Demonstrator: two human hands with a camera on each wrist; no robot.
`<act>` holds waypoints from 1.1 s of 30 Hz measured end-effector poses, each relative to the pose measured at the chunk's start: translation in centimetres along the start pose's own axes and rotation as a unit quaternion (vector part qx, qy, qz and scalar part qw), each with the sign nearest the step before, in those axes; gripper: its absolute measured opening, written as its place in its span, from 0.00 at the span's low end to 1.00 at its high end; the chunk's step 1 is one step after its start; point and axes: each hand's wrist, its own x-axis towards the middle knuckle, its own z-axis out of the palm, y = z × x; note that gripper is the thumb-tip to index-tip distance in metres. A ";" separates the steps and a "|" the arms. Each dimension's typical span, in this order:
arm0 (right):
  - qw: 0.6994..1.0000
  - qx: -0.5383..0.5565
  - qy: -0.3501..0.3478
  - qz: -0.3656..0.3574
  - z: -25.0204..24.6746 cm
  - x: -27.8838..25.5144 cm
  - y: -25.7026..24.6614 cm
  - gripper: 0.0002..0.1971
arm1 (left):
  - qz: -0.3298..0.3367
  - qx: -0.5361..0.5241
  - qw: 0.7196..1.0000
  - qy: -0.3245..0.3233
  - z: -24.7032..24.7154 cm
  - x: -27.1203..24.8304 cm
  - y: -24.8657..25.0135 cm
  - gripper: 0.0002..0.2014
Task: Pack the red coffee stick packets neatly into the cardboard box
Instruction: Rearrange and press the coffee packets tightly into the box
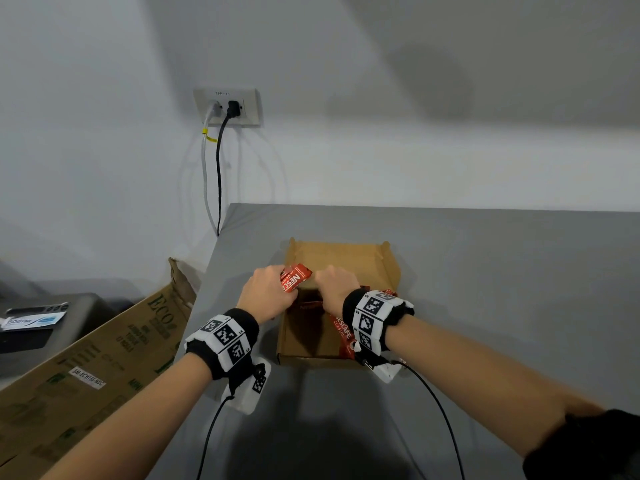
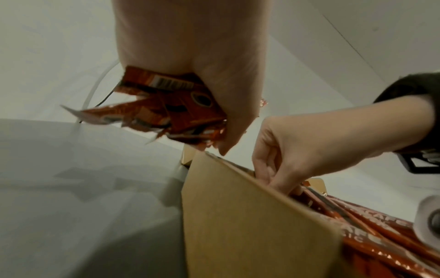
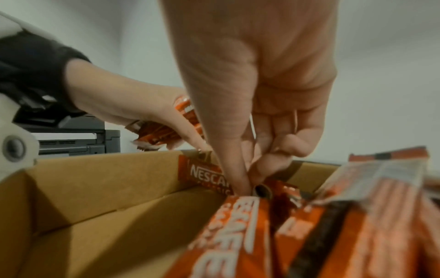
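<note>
The packets (image 1: 341,332) lay in the right side of the box (image 1: 391,271) on the desk (image 1: 502,289). The left hand (image 1: 266,296) held a bunch (image 2: 171,107) tight above the box's left wall. The right hand's (image 1: 334,285) fingers (image 3: 240,169) pinched packets inside.

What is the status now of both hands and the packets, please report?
Left hand grips a bundle of red packets over the cardboard box. Right hand fingers down among packets in the box. Left half of box bare; nothing blocking.
</note>
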 end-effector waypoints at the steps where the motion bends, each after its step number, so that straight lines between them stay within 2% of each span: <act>1: 1.000 0.000 0.001 0.005 0.1 0.0 -0.1 0.11 | 0.012 0.019 1.000 -0.005 -0.1 0.0 0.1 0.11; 4: 1.000 0.021 0.003 0.020 0.2 0.1 -0.2 0.11 | 0.030 0.085 0.995 -0.033 -0.3 0.1 0.4 0.19; 8: 0.998 0.048 0.008 0.036 0.1 0.1 0.0 0.10 | 0.043 0.138 0.987 -0.070 0.0 0.3 0.3 0.20; 12: 0.998 0.048 -0.003 0.026 -0.1 0.0 0.3 0.11 | 0.041 0.136 0.989 -0.048 0.3 0.4 0.4 0.15; 18: 0.999 0.035 -0.006 0.019 -1.4 -0.2 1.0 0.05 | 0.050 0.152 0.987 -0.029 0.9 0.3 0.2 0.10; 22: 0.998 0.044 -0.001 0.034 -1.7 -0.1 1.6 0.01 | 0.062 0.169 0.984 -0.008 1.1 0.4 0.4 0.09; 29: 0.997 0.066 -0.014 0.044 -1.6 0.3 2.0 0.01 | 0.080 0.189 0.978 0.032 0.9 0.8 0.7 0.08; 33: 0.999 0.031 -0.019 0.032 -1.7 0.4 1.4 0.04 | 0.048 0.157 0.986 0.021 0.7 1.1 0.5 0.09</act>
